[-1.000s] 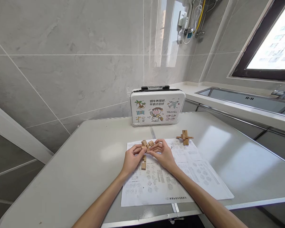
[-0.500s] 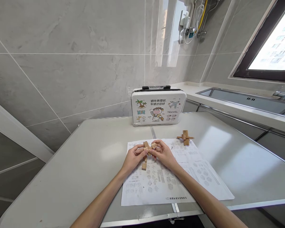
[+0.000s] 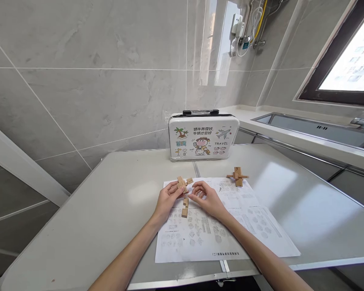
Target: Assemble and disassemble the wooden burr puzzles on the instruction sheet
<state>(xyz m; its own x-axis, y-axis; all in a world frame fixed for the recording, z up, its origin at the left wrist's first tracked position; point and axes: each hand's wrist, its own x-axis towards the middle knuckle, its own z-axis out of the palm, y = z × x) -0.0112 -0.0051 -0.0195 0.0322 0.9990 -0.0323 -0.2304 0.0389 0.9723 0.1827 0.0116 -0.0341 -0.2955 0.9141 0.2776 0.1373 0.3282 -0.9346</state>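
Several interlocking wooden puzzle pieces (image 3: 181, 182) form a partly joined cross, and my left hand (image 3: 167, 199) grips it between thumb and fingers. My right hand (image 3: 206, 198) is just to the right, apart from the cross, its fingers curled with a gap between thumb and forefinger and nothing visible in them. Below the hands, a loose notched wooden piece (image 3: 185, 212) lies on the printed instruction sheet (image 3: 230, 226). Farther right, an assembled wooden puzzle (image 3: 238, 176) with crossed bars sits at the sheet's upper edge.
A white cartoon carry case (image 3: 204, 137) with a black handle stands at the back of the white folding table (image 3: 109, 206), near the tiled wall. On the right is a counter with a sink (image 3: 309, 129). The table's front edge lies under my forearms.
My right hand has let go of the wooden cross and drawn slightly away. My left hand now holds the cross alone, tilted and a little farther left. The loose piece is more exposed.
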